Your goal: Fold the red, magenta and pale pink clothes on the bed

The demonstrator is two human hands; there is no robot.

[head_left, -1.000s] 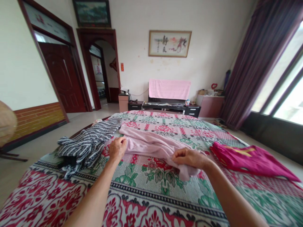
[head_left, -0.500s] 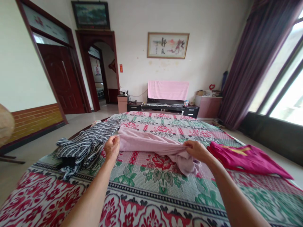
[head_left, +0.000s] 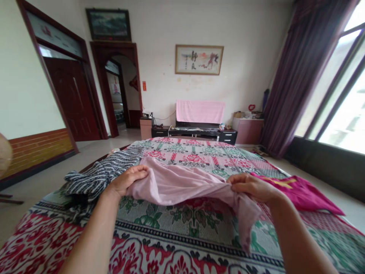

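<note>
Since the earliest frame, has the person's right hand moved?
Yes: the right hand, pinching the pale pink garment, has moved rightward, nearer the magenta garment lying there.

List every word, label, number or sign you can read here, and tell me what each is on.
"静", most likely: upper large character on the framed picture; the lower one is unclear.
Small column beside it: too small to read.
Red wall slip: too small to read.
Yellow mark on the magenta garment: unclear whether lettering.
</note>
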